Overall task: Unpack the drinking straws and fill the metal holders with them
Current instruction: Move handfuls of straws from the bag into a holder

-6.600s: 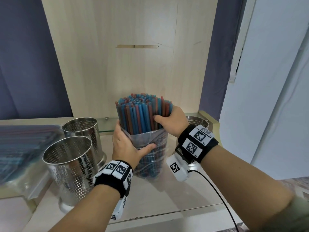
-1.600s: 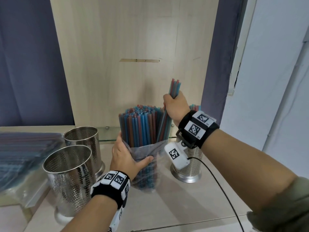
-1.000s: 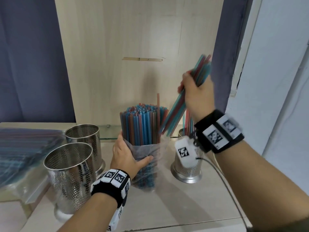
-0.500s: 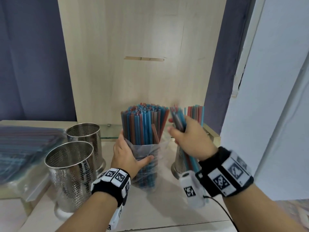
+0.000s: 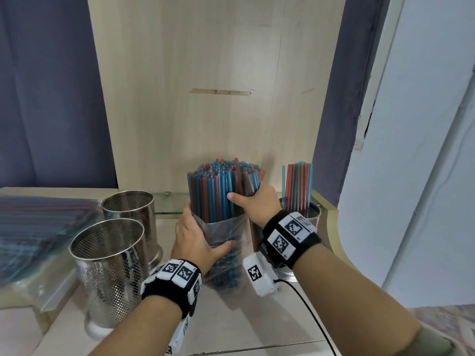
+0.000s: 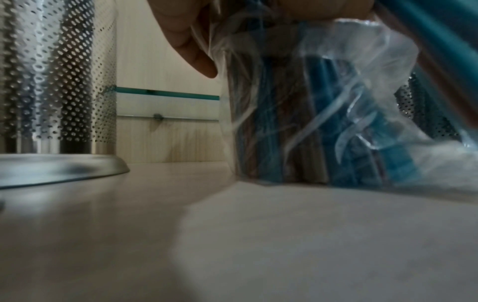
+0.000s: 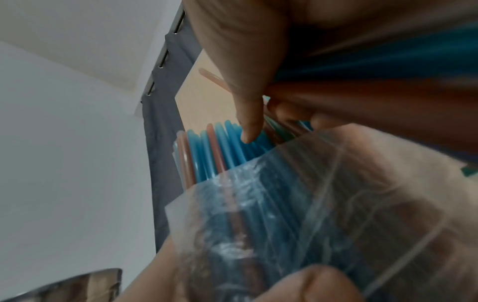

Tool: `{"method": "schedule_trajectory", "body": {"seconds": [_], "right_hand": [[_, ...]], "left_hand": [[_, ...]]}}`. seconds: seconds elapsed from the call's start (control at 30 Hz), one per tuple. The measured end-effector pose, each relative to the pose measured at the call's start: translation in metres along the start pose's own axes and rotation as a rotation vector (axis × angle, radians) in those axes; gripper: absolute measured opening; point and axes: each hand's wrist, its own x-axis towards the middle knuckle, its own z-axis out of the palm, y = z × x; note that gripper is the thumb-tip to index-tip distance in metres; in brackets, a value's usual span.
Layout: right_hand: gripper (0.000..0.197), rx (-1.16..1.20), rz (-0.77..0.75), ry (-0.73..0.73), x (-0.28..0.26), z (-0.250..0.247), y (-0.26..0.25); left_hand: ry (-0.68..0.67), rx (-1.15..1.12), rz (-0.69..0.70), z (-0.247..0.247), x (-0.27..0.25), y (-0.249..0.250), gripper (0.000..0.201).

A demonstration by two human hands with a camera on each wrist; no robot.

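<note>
A thick bundle of blue and red straws (image 5: pixel 221 191) stands upright on the counter in a clear plastic bag (image 5: pixel 226 227). My left hand (image 5: pixel 198 237) grips the bag around its middle, thumb in front. My right hand (image 5: pixel 246 201) grips a clump of straws at the bundle's right side, thumb across the front. In the right wrist view its thumb (image 7: pixel 248 114) presses on the straws (image 7: pixel 220 153) above the bag's (image 7: pixel 284 214) rim. A perforated metal holder (image 5: pixel 314 214) behind my right wrist holds several straws (image 5: pixel 298 186). Two empty holders (image 5: pixel 126 214) (image 5: pixel 108 265) stand at the left.
Sealed packs of straws (image 5: pixel 30 227) lie stacked at the far left. A wooden panel (image 5: pixel 218 98) rises right behind the bundle. A cable (image 5: pixel 308 312) trails from my right wrist over the counter's front. The left wrist view shows the bag (image 6: pixel 310 122) and a holder (image 6: pixel 59 81).
My right hand pulled a handful of straws out, dropped it into the right holder, and has come back to grip more straws in the bundle. My left hand kept holding the bag.
</note>
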Motion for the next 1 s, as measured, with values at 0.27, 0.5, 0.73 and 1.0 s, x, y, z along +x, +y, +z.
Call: {"method": "schedule_trajectory", "body": {"seconds": [0.27,0.5,0.73,1.0], "right_hand": [[0.021,0.216,-0.05,0.114,-0.001,-0.003,0.014],[0.028,0.206,-0.108,0.165,-0.007,-0.006,0.013],[0.012,0.252,-0.195,0.229,-0.004,-0.022,-0.001],[0.014,0.374,-0.262,0.23,0.008,-0.049,-0.015]], "left_hand": [[-0.025,-0.006,0.003,0.0,0.001,-0.001,0.136],[-0.012,-0.023,0.004,0.0,0.001,0.0,0.134],[-0.024,-0.023,-0.009,-0.003,0.0,0.002,0.135],[-0.039,-0.012,-0.034,-0.005,-0.001,0.005,0.134]]}}
